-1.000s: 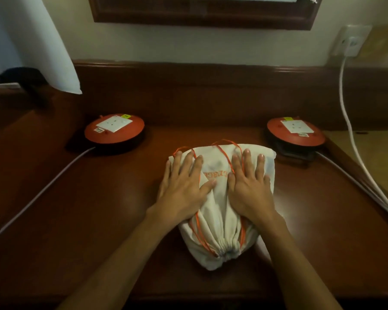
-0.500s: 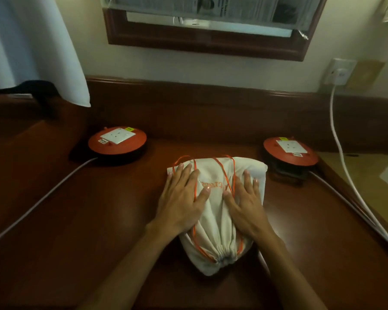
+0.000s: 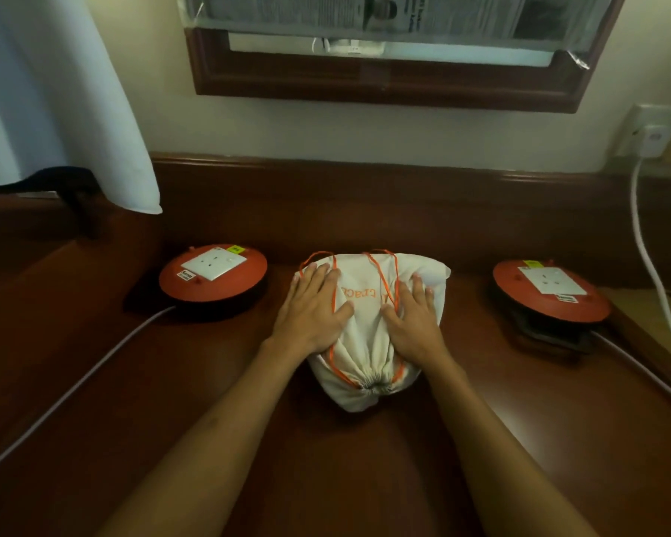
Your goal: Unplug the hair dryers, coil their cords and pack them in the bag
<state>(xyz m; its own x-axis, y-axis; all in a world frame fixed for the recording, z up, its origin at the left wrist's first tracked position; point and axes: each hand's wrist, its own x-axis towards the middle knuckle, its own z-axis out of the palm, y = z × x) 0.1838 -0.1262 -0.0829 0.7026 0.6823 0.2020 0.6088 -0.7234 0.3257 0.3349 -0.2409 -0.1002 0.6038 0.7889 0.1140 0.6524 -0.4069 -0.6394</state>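
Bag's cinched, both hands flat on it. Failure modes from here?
1. Loose orange drawstring loops lie under the left hand and right hand; lifting off could snag them and drag the bag.
2. Pressing down may strain whatever is packed inside; contents are hidden.

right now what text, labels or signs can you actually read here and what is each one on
Bag: orange lettering, upside down to the camera and partly covered; too unclear to quote.
Left reel: yellow sticker and small white label, too small to read.
Right reel: yellow sticker and white label, too small to read.
Newspaper over the window: print too blurred to read.
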